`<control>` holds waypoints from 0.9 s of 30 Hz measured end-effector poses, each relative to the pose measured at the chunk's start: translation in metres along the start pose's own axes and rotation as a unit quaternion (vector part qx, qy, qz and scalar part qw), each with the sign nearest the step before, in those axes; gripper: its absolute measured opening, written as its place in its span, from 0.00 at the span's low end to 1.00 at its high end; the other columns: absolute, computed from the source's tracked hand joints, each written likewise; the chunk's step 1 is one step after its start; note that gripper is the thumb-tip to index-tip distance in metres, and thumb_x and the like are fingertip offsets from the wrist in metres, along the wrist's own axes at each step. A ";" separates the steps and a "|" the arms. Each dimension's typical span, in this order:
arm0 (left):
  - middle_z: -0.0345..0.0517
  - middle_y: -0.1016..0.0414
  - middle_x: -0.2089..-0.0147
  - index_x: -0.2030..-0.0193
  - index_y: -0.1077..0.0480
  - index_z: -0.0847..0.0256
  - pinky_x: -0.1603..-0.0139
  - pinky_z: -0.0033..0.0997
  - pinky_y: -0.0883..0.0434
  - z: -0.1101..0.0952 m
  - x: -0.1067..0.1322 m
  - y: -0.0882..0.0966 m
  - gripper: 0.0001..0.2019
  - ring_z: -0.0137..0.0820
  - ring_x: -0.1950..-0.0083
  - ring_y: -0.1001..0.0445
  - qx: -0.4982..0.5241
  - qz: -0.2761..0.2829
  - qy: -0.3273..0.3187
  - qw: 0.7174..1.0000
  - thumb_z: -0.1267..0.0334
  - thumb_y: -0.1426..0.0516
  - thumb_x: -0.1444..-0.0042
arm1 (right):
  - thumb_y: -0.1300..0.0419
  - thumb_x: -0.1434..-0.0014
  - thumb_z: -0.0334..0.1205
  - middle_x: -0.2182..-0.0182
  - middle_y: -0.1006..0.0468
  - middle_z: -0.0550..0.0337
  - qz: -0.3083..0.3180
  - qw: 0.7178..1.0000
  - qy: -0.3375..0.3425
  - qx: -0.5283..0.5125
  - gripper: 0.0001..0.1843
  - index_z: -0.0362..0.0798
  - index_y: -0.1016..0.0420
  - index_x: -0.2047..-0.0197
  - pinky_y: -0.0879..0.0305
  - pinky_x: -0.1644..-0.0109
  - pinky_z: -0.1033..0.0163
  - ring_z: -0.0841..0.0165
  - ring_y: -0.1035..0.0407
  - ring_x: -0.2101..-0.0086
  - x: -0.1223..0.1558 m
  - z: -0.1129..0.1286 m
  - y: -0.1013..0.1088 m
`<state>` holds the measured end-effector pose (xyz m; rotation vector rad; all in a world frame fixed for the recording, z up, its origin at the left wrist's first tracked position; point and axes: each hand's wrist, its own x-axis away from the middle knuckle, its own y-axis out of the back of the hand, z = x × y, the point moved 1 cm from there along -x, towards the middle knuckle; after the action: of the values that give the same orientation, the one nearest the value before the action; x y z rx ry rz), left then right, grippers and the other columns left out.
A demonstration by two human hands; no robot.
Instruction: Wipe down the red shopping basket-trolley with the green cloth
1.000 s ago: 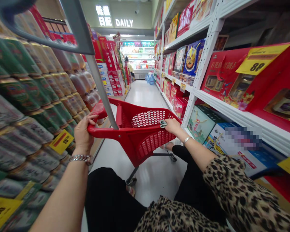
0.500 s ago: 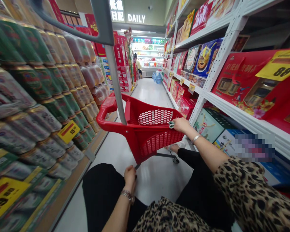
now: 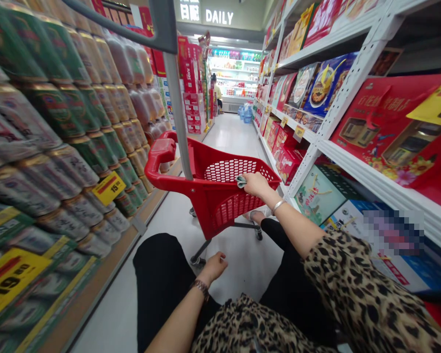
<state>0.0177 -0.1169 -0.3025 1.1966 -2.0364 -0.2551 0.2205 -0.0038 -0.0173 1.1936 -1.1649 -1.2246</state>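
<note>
1. Right hand (image 3: 255, 185) is up on the red plastic shopping trolley (image 3: 220, 211), fingers together and curled over its near rim.
2. A folded grey-green wad (image 3: 241, 182) pokes out just left of those fingers; paper or cloth, I can't tell.
3. The trolley's long axis points away from me down the aisle, with its red handle (image 3: 158, 157) to the far left.
4. Left hand (image 3: 215, 267) hangs lower and nearer me, fingers loosely curled, holding nothing, near the trolley's wheeled base (image 3: 200, 260).
5. Stacked cans (image 3: 51, 137) line my left, gift boxes (image 3: 382, 137) my right.
</note>
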 end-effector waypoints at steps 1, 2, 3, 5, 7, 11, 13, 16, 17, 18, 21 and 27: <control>0.52 0.18 0.51 0.51 0.23 0.56 0.42 0.38 0.28 0.000 0.003 -0.001 0.16 0.43 0.45 0.20 -0.024 0.015 -0.003 1.000 0.61 0.39 0.48 | 0.45 0.33 0.36 0.46 0.17 0.51 -0.001 1.000 -0.001 -0.002 0.18 0.52 0.20 0.45 0.32 0.49 0.60 0.55 0.25 0.46 -0.003 -0.001 0.000; 0.52 0.18 0.49 0.50 0.23 0.56 0.40 0.39 0.29 0.000 0.007 0.000 0.18 0.44 0.43 0.21 -0.046 0.028 -0.001 0.999 0.62 0.38 0.50 | 0.45 0.33 0.36 0.46 0.17 0.51 -0.002 1.000 -0.002 -0.002 0.18 0.52 0.20 0.45 0.32 0.49 0.60 0.55 0.25 0.46 -0.006 -0.003 -0.001; 0.52 0.18 0.48 0.50 0.23 0.57 0.38 0.40 0.29 0.001 0.010 0.000 0.20 0.44 0.41 0.22 -0.065 0.038 0.003 0.997 0.63 0.38 0.52 | 0.45 0.34 0.35 0.46 0.17 0.51 -0.004 1.000 -0.002 -0.003 0.18 0.52 0.20 0.45 0.32 0.49 0.60 0.56 0.25 0.46 -0.007 -0.004 -0.001; 0.54 0.19 0.43 0.46 0.23 0.58 0.35 0.43 0.30 0.001 0.016 0.003 0.24 0.47 0.38 0.23 -0.094 0.052 0.007 0.994 0.64 0.38 0.54 | 0.45 0.34 0.34 0.47 0.16 0.53 -0.008 1.000 -0.001 -0.003 0.18 0.53 0.20 0.46 0.33 0.49 0.62 0.57 0.25 0.47 -0.010 -0.007 -0.002; 0.58 0.23 0.37 0.40 0.26 0.59 0.31 0.43 0.33 0.001 0.018 0.007 0.29 0.48 0.33 0.27 -0.111 0.045 0.006 0.993 0.64 0.39 0.53 | 0.46 0.34 0.34 0.48 0.16 0.54 -0.011 1.000 0.002 -0.002 0.18 0.53 0.20 0.46 0.33 0.51 0.63 0.58 0.25 0.48 -0.010 -0.009 -0.002; 0.64 0.31 0.30 0.31 0.33 0.64 0.29 0.38 0.36 -0.004 0.018 0.012 0.34 0.46 0.28 0.32 -0.120 0.013 0.008 0.993 0.64 0.45 0.47 | 0.47 0.34 0.33 0.49 0.16 0.52 -0.011 1.000 0.013 0.010 0.17 0.52 0.19 0.49 0.34 0.53 0.63 0.58 0.24 0.49 -0.007 -0.012 -0.004; 0.66 0.30 0.30 0.30 0.34 0.67 0.29 0.41 0.35 -0.005 0.019 0.011 0.35 0.47 0.28 0.31 -0.123 0.011 0.014 0.992 0.64 0.46 0.47 | 0.48 0.35 0.33 0.50 0.15 0.51 -0.007 1.000 0.010 0.013 0.17 0.52 0.19 0.50 0.34 0.54 0.62 0.57 0.23 0.49 -0.002 -0.014 -0.007; 0.66 0.27 0.33 0.35 0.28 0.65 0.32 0.49 0.31 -0.004 0.022 0.006 0.33 0.53 0.32 0.28 -0.131 0.039 0.020 0.990 0.64 0.43 0.50 | 0.47 0.36 0.33 0.51 0.15 0.53 0.004 1.000 0.000 0.014 0.19 0.55 0.19 0.50 0.34 0.56 0.62 0.57 0.23 0.50 0.006 -0.020 -0.013; 0.65 0.25 0.35 0.38 0.25 0.62 0.34 0.51 0.30 -0.004 0.022 0.003 0.31 0.55 0.34 0.26 -0.135 0.053 0.021 0.989 0.63 0.41 0.52 | 0.47 0.38 0.33 0.51 0.15 0.53 0.005 1.000 -0.008 0.021 0.19 0.55 0.19 0.50 0.34 0.56 0.61 0.56 0.23 0.50 0.009 -0.023 -0.015; 0.64 0.23 0.37 0.41 0.22 0.58 0.36 0.52 0.28 -0.004 0.023 0.001 0.29 0.56 0.35 0.25 -0.139 0.067 0.022 0.988 0.63 0.40 0.54 | 0.46 0.38 0.33 0.52 0.15 0.52 0.006 0.999 -0.015 0.031 0.19 0.55 0.18 0.50 0.34 0.56 0.60 0.55 0.23 0.51 0.012 -0.026 -0.016; 0.64 0.22 0.39 0.46 0.19 0.55 0.39 0.53 0.26 -0.006 0.022 -0.002 0.26 0.58 0.37 0.23 -0.157 0.092 0.013 0.983 0.61 0.38 0.55 | 0.47 0.38 0.33 0.52 0.15 0.48 0.010 0.997 -0.033 0.063 0.20 0.54 0.18 0.50 0.34 0.56 0.59 0.53 0.22 0.51 0.023 -0.038 -0.019; 0.72 0.25 0.36 0.38 0.23 0.65 0.39 0.51 0.25 -0.012 0.021 0.000 0.29 0.58 0.36 0.24 -0.200 0.087 -0.028 0.975 0.61 0.41 0.49 | 0.49 0.39 0.30 0.51 0.16 0.46 0.016 0.992 -0.069 0.105 0.22 0.52 0.19 0.50 0.34 0.56 0.58 0.53 0.22 0.50 0.047 -0.071 -0.024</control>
<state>0.0203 -0.1315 -0.2833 0.7647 -1.9993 -0.5867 0.2908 -0.0497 -0.0449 1.2547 -1.4377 -1.1977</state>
